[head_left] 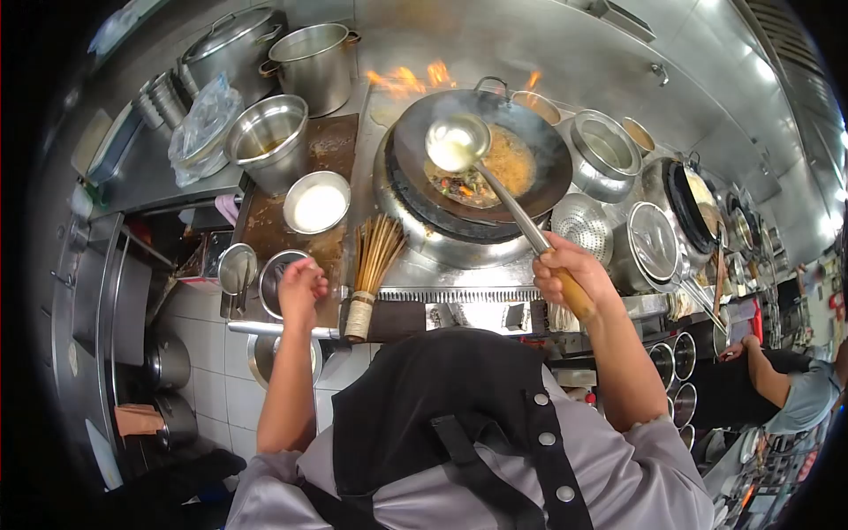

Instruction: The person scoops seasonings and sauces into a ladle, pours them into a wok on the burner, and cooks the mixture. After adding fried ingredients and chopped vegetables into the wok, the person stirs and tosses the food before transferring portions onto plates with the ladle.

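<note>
My right hand [570,272] is wrapped around the wooden handle of a long metal ladle [459,143]. The ladle's bowl hangs over a dark wok [552,159], with some pale liquid in it. Inside the wok lies bubbling brown broth [512,159] with darker pieces and bits of red and green at its near left side. Flames rise behind the wok. My left hand [302,287] is raised with its fingers curled, over or beside a small metal bowl [272,287]; whether anything is in the fingers is hidden.
A bamboo wok brush [371,274] lies right of my left hand. Behind it stands a bowl of white contents [318,205], then a metal pot [268,141]. On the right are a perforated skimmer [581,228], a strainer [654,243] and another wok [693,199]. A co-worker [768,389] stands far right.
</note>
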Tool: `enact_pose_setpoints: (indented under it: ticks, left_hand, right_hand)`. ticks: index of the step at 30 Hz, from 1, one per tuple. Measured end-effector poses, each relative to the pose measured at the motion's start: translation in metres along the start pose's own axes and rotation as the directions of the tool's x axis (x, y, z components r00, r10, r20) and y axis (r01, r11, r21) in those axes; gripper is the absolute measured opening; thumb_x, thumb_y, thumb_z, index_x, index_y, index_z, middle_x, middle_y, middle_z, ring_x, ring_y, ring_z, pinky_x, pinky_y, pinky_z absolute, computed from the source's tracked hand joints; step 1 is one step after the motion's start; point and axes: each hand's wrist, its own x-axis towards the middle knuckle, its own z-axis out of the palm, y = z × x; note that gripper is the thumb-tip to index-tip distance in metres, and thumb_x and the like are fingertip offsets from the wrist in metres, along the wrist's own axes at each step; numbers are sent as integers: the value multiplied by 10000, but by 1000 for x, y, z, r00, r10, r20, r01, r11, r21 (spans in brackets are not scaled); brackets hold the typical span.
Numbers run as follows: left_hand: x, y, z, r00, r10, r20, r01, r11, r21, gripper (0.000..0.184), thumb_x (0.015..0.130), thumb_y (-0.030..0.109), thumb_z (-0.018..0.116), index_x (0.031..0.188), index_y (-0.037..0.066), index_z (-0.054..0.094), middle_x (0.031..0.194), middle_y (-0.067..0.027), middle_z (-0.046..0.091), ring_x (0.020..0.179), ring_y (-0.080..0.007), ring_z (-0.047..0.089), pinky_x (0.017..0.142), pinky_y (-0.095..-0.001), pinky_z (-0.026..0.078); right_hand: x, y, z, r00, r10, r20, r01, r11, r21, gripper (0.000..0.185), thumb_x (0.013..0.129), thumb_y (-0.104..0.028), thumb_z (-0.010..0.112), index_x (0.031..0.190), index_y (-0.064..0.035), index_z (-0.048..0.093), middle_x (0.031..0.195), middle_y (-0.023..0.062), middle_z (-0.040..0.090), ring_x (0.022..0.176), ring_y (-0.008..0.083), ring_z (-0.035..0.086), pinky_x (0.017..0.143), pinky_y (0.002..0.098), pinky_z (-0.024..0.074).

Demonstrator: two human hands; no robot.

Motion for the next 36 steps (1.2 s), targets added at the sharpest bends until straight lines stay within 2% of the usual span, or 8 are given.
enact_pose_setpoints:
  ticks: [5,9,13,15,23,25,33,36]
  left_hand:
    - [-139,95,107,707,110,699,-155,988,1,142,922,135,670,1006,24,642,859,-67,664,739,-146,627,645,-283,507]
    - [-228,192,181,-367,239,899,-366,851,-376,316,879,307,733,1001,23,670,901,-108,629,756,-338,612,693,-378,526]
    - [-280,216,212,-567,144,811,-434,785,-442,368,819,417,699,766,80,562,797,-51,474,667,-219,499,499,-363,419]
    - [-288,216,214,-525,166,835,-499,735,-459,393,805,405,711,733,76,510,760,-46,411,668,-219,502,478,-357,381]
    - [-289,226,205,-451,1,892,-886,120,-448,157,777,186,711,817,69,614,683,29,402,557,-111,425,401,-248,330]
    - [-290,238,190,-343,-79,936,-939,47,-340,210,739,220,720,850,70,623,746,15,471,600,-149,477,459,-269,395]
    - [-252,207,134,99,-191,977,-993,-80,85,233,675,245,742,825,123,613,748,21,518,630,-168,535,475,-304,448]
    - [-248,179,90,223,-235,946,-974,-29,223,193,686,210,736,810,128,614,741,4,531,680,-195,592,516,-344,487]
  right_hand:
    - [33,24,-69,855,-401,-328,-49,569,-821,606,825,-4,588,1406,-59,425,702,53,550,500,135,525,432,284,450]
    - [-1,-5,-83,937,-146,-317,-18,887,-461,654,816,9,580,1438,-79,400,698,49,559,498,138,530,412,283,430]
    - [19,-12,-112,928,-179,-327,34,915,-403,671,821,10,591,1451,-80,378,701,48,559,501,135,526,415,283,424]
    - [10,4,-85,873,-372,-317,-67,551,-832,686,810,-1,599,1453,-53,363,718,50,555,498,140,527,444,297,446]
    - [43,-10,-113,986,-99,-136,47,938,-344,699,822,-42,611,1476,-93,368,762,82,590,545,158,562,463,288,445]
    - [39,1,-93,876,-431,-219,0,452,-892,680,820,-20,602,1459,-89,379,762,84,595,544,154,566,458,296,448]
    - [27,-12,-105,981,-90,-169,38,957,-288,685,810,-7,611,1450,-74,375,705,49,547,528,131,530,438,283,423]
    - [35,7,-99,916,-305,-259,66,753,-654,675,833,0,602,1463,-48,364,721,57,562,550,142,550,451,294,432]
